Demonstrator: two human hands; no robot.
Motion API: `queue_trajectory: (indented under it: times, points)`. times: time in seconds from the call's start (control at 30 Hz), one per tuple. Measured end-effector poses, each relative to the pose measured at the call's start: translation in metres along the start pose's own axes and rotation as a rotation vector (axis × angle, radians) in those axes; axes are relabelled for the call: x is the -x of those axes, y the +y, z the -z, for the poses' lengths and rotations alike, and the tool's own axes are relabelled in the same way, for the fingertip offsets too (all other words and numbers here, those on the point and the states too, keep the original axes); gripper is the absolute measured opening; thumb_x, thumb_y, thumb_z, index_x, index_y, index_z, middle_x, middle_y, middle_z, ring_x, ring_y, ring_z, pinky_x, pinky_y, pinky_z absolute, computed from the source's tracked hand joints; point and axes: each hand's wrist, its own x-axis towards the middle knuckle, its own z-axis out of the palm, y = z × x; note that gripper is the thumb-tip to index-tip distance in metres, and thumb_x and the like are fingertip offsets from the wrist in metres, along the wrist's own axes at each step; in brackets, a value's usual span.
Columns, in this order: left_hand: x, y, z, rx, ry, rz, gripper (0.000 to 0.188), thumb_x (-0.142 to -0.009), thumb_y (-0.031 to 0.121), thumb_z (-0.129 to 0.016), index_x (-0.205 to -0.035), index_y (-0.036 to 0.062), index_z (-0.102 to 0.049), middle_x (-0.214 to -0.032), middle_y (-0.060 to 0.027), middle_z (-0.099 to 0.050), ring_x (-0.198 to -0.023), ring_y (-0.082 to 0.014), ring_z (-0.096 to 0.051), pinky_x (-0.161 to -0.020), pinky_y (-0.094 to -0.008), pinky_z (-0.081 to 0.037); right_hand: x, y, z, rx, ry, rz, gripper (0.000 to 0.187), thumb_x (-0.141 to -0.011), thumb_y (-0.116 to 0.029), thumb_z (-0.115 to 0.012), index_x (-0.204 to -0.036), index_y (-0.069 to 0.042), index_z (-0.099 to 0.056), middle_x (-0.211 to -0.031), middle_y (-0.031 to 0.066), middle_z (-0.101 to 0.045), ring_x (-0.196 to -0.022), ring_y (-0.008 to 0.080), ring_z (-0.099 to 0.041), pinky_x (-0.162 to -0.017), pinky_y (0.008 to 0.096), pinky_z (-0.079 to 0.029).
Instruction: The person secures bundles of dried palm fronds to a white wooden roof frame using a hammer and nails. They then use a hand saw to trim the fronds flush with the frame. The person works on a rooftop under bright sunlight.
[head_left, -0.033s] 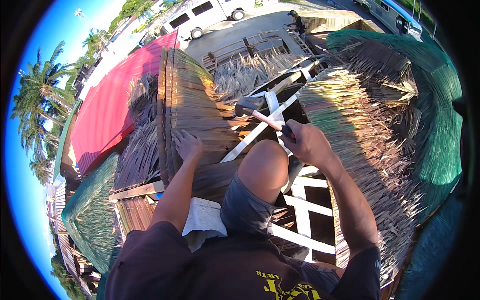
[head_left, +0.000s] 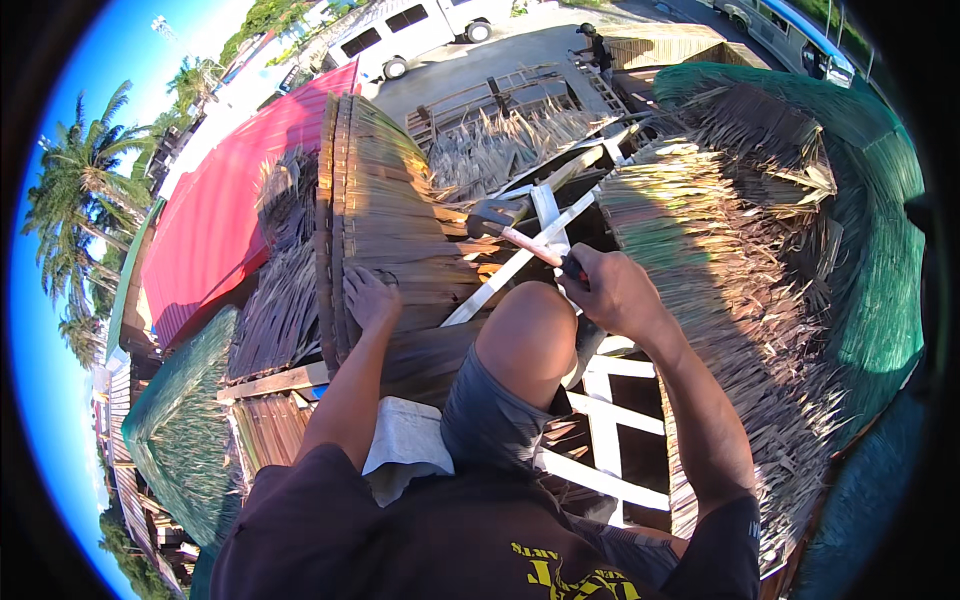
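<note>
My right hand (head_left: 603, 287) is closed around the dark and red grip of a hammer (head_left: 530, 243). Its handle is pinkish, and its broad dark head points up and to the left, above the thatch and white slats. My left hand (head_left: 372, 298) lies flat with fingers apart on a brown palm-thatch panel (head_left: 400, 235), close to the panel's ribbed left edge. Between my arms, my bent knee rests over the roof frame. White wooden slats (head_left: 607, 420) show beside and below the knee, with dark gaps between them.
More thatch (head_left: 720, 280) covers the right side, bordered by green thatch (head_left: 880, 270). A red roof (head_left: 235, 210) lies at the left. A pale sheet (head_left: 408, 443) sits by my left thigh. Beyond, another person (head_left: 597, 48) stands near a white vehicle (head_left: 410, 35) and paved ground.
The hammer's head has shifted slightly downward and right, and my left hand has moved slightly left on the thatch. Both hands otherwise keep their places.
</note>
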Motion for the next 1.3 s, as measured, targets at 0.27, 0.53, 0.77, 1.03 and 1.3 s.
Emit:
queue_trajectory:
  times: [0.27, 0.53, 0.77, 1.03, 1.3]
  points:
    - [-0.011, -0.017, 0.029, 0.158, -0.218, 0.224, 0.074, -0.087, 0.034, -0.069, -0.144, -0.0022, -0.039, -0.133, -0.0234, -0.058, -0.127, -0.0390, -0.054, -0.104, -0.0489, -0.046, 0.024, 0.007, 0.012, 0.058, 0.014, 0.068, 0.029, -0.092, -0.032, -0.065, -0.097, -0.004, -0.061, -0.082, 0.0193, -0.069, -0.080, 0.0394, -0.068, -0.073, 0.0505, -0.052]
    - [0.009, -0.004, 0.041, 0.179, -0.178, 0.105, 0.050, -0.090, 0.018, -0.060, -0.139, 0.0117, -0.051, -0.114, -0.0233, -0.068, -0.107, -0.0413, -0.066, -0.092, -0.0502, -0.052, 0.034, 0.034, 0.040, -0.037, 0.073, 0.102, 0.022, -0.092, -0.026, -0.063, -0.095, -0.004, -0.062, -0.082, 0.0190, -0.069, -0.080, 0.0403, -0.067, -0.070, 0.0513, -0.052]
    - [-0.105, 0.098, 0.155, 0.143, 0.162, -0.718, 0.049, -0.084, 0.010, -0.063, -0.132, 0.0151, -0.057, -0.096, -0.0158, -0.071, -0.091, -0.0368, -0.069, -0.074, -0.0493, -0.053, 0.032, 0.031, 0.050, -0.174, 0.220, 0.031, 0.019, -0.085, -0.021, -0.072, -0.095, -0.008, -0.064, -0.089, 0.0094, -0.068, -0.083, 0.0353, -0.067, -0.068, 0.0462, -0.053]
    - [-0.048, 0.297, 0.254, 0.249, 0.164, -1.418, 0.021, -0.083, 0.009, -0.062, -0.104, 0.0090, -0.064, -0.084, -0.0167, -0.068, -0.082, -0.0384, -0.068, -0.070, -0.0490, -0.053, 0.048, 0.047, 0.065, 0.024, 0.604, 0.079, 0.026, -0.077, -0.009, -0.075, -0.102, -0.007, -0.066, -0.127, 0.0118, -0.056, -0.113, 0.0340, -0.056, -0.088, 0.0440, -0.054]
    - [0.049, 0.416, 0.268, 0.220, 0.382, -2.182, 0.054, -0.087, 0.008, -0.059, -0.138, 0.0262, -0.052, -0.098, -0.0045, -0.066, -0.094, -0.0276, -0.065, -0.084, -0.0413, -0.050, 0.161, 0.093, 0.161, 0.605, 0.783, -0.169, 0.018, -0.084, -0.010, -0.071, -0.098, -0.004, -0.062, -0.137, 0.0179, -0.051, -0.131, 0.0411, -0.045, -0.106, 0.0543, -0.036]
